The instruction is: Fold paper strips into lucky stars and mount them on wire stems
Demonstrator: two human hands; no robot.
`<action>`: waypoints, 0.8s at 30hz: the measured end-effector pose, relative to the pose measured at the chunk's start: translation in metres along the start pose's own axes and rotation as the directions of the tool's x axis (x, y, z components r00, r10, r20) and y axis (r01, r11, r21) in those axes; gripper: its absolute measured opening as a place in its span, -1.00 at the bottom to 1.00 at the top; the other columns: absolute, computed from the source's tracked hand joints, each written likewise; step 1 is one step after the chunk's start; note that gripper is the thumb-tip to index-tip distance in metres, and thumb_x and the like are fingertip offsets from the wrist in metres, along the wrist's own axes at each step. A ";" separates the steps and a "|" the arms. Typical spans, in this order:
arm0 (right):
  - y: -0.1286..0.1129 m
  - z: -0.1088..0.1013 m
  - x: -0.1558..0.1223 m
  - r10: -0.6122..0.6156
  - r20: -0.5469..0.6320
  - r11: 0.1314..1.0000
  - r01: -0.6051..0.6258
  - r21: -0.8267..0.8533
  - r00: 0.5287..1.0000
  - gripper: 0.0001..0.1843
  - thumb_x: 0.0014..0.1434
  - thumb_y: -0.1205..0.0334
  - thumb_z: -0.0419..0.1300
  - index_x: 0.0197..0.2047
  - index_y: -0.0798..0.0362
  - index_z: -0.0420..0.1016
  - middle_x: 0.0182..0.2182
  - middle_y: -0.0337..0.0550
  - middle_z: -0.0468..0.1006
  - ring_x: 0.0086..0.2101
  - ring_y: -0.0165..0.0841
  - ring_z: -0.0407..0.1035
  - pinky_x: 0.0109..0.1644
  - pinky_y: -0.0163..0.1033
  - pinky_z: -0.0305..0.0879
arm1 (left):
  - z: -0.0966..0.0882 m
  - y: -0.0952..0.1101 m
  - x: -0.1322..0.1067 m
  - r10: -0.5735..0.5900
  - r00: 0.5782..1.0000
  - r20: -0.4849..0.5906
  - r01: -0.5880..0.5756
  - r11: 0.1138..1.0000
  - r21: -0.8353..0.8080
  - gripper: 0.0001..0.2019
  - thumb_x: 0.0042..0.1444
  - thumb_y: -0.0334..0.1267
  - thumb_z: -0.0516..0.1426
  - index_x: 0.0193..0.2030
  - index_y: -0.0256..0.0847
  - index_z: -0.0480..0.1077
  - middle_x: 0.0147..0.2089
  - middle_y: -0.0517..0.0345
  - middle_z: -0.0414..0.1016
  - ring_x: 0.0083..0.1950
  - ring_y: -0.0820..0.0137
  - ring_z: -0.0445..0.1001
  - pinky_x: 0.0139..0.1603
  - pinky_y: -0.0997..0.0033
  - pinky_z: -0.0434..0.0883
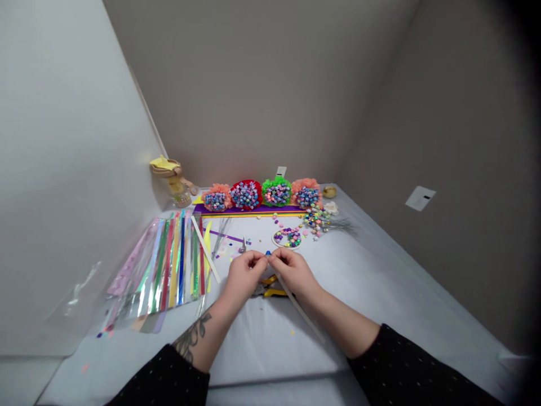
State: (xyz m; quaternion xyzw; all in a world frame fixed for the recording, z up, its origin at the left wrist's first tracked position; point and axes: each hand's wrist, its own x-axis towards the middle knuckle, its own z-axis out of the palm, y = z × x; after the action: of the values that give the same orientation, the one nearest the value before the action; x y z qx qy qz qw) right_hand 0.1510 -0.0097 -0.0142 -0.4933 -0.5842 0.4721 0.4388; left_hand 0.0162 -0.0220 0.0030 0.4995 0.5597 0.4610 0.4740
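Note:
My left hand (246, 273) and my right hand (295, 273) meet over the middle of the table, fingertips pinched together. Between them shows a small blue bit (267, 253) of a paper strip. The strip's long pale tail (302, 313) runs from under my right hand toward the lower right. Both hands are closed on this strip; the fingers cover most of its blue end. Pliers with yellow handles (274, 292) lie beneath the hands, partly hidden. Just beyond my left hand rests a small metal tool (243, 246).
Colourful strips in clear sleeves (158, 270) spread at left, beside a white strip (205, 250). An oval dish (287, 238) holds small folded stars. Behind stand several crepe-edged star bundles (245, 194). Wire stems (344, 226) with stars lie right; a basket-like figure (169, 177) stands back left.

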 end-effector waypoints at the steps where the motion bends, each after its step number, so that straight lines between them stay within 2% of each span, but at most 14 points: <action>1: 0.001 -0.001 0.000 -0.012 0.008 1.000 0.012 0.000 1.000 -0.84 0.02 0.18 0.10 -0.50 0.09 0.34 -0.60 -0.31 0.28 -0.53 -0.44 0.16 -0.45 -0.34 0.13 | -0.001 0.000 0.001 -0.015 1.000 0.000 0.015 1.000 -0.022 -0.86 -0.15 -0.22 0.16 -0.51 -0.27 0.41 -0.56 0.24 0.36 -0.51 0.49 0.27 -0.49 0.54 0.21; 3: 0.002 -0.004 0.000 -0.088 0.027 0.996 0.089 -0.024 0.996 -0.90 0.04 0.27 0.07 -0.39 0.09 0.38 -0.53 -0.28 0.33 -0.50 -0.43 0.20 -0.42 -0.34 0.17 | -0.005 0.000 0.003 -0.057 0.998 0.018 0.059 0.996 -0.073 -0.85 -0.14 -0.20 0.14 -0.52 -0.26 0.35 -0.61 0.28 0.28 -0.59 0.54 0.19 -0.58 0.57 0.14; 5: 0.003 -0.008 0.000 -0.251 0.088 0.961 0.259 -0.096 0.964 -0.79 0.01 0.40 0.06 -0.25 0.07 0.41 -0.40 -0.22 0.37 -0.42 -0.41 0.25 -0.37 -0.33 0.22 | -0.010 0.000 0.005 -0.099 0.994 0.054 0.105 0.987 -0.120 -0.82 -0.13 -0.18 0.12 -0.53 -0.25 0.29 -0.63 0.31 0.22 -0.64 0.58 0.12 -0.65 0.59 0.04; 7: 0.003 -0.012 0.000 -0.418 0.187 0.880 0.447 -0.161 0.889 -0.65 -0.01 0.50 0.06 -0.16 0.03 0.43 -0.31 -0.16 0.36 -0.34 -0.38 0.28 -0.30 -0.31 0.25 | -0.016 0.000 0.008 -0.125 0.988 0.087 0.137 0.979 -0.148 -0.80 -0.13 -0.16 0.12 -0.55 -0.24 0.24 -0.63 0.31 0.19 -0.65 0.59 0.09 -0.69 0.60 -0.03; 9: 0.002 -0.014 -0.001 -0.523 0.277 0.797 0.578 -0.177 0.806 -0.66 0.01 0.53 0.07 -0.19 0.00 0.48 -0.32 -0.15 0.35 -0.30 -0.36 0.29 -0.24 -0.28 0.27 | -0.019 -0.002 0.011 -0.133 0.986 0.097 0.147 0.977 -0.153 -0.79 -0.13 -0.15 0.12 -0.57 -0.23 0.21 -0.63 0.32 0.17 -0.66 0.59 0.08 -0.70 0.60 -0.06; 12: 0.001 -0.013 -0.003 -0.589 0.326 0.729 0.661 -0.181 0.739 -0.78 0.07 0.47 0.13 -0.31 0.01 0.53 -0.41 -0.17 0.35 -0.34 -0.37 0.30 -0.20 -0.26 0.26 | -0.021 -0.008 0.016 -0.110 0.993 0.052 0.115 0.986 -0.123 -0.81 -0.13 -0.17 0.11 -0.57 -0.24 0.23 -0.65 0.35 0.15 -0.67 0.61 0.06 -0.69 0.60 -0.04; 16: -0.008 -0.014 -0.010 -0.615 0.343 0.723 0.681 -0.115 0.710 -0.88 0.10 0.34 0.20 -0.34 0.02 0.58 -0.41 -0.16 0.31 -0.34 -0.38 0.28 -0.26 -0.28 0.27 | -0.026 -0.016 0.024 -0.018 0.994 -0.106 0.018 1.000 -0.009 -0.88 -0.13 -0.23 0.10 -0.54 -0.25 0.32 -0.63 0.33 0.24 -0.62 0.57 0.16 -0.60 0.58 0.11; 19: -0.016 -0.016 -0.016 -0.601 0.375 0.775 0.629 0.060 0.706 -0.91 0.07 0.26 0.26 -0.38 0.06 0.59 -0.33 -0.09 0.37 -0.30 -0.36 0.33 -0.23 -0.26 0.29 | -0.033 -0.017 0.028 0.069 0.975 -0.213 -0.044 0.992 0.119 -0.89 -0.13 -0.25 0.10 -0.52 -0.25 0.37 -0.57 0.28 0.34 -0.52 0.49 0.28 -0.49 0.54 0.20; 20: -0.017 -0.016 -0.017 -0.582 0.382 0.801 0.587 0.118 0.718 -0.90 0.05 0.23 0.27 -0.41 0.08 0.58 -0.35 -0.08 0.40 -0.32 -0.36 0.34 -0.24 -0.25 0.29 | -0.035 -0.016 0.028 0.096 0.968 -0.232 -0.059 0.985 0.162 -0.89 -0.12 -0.26 0.10 -0.51 -0.25 0.38 -0.56 0.27 0.36 -0.50 0.47 0.30 -0.46 0.52 0.22; 22: -0.016 -0.015 -0.017 -0.469 0.378 0.883 0.426 0.195 0.798 -0.84 0.02 0.18 0.30 -0.49 0.10 0.54 -0.45 -0.12 0.44 -0.42 -0.39 0.34 -0.33 -0.28 0.27 | -0.034 -0.012 0.026 0.148 0.960 -0.239 -0.090 0.967 0.237 -0.89 -0.09 -0.26 0.10 -0.51 -0.25 0.38 -0.55 0.25 0.38 -0.48 0.45 0.32 -0.44 0.50 0.23; 24: -0.012 -0.011 -0.015 -0.226 0.361 0.960 0.144 0.239 0.905 -0.75 -0.03 0.11 0.32 -0.55 0.11 0.46 -0.61 -0.23 0.39 -0.59 -0.48 0.25 -0.52 -0.35 0.17 | -0.029 -0.008 0.021 0.198 0.958 -0.205 -0.132 0.946 0.298 -0.87 -0.05 -0.26 0.09 -0.50 -0.24 0.39 -0.56 0.25 0.38 -0.49 0.45 0.33 -0.44 0.50 0.23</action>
State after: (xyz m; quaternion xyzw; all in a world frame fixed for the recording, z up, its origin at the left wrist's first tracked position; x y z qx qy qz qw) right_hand 0.1618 -0.0238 -0.0009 -0.2847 -0.6510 0.5738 0.4073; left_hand -0.0151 -0.0034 -0.0030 0.5497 0.6269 0.4705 0.2889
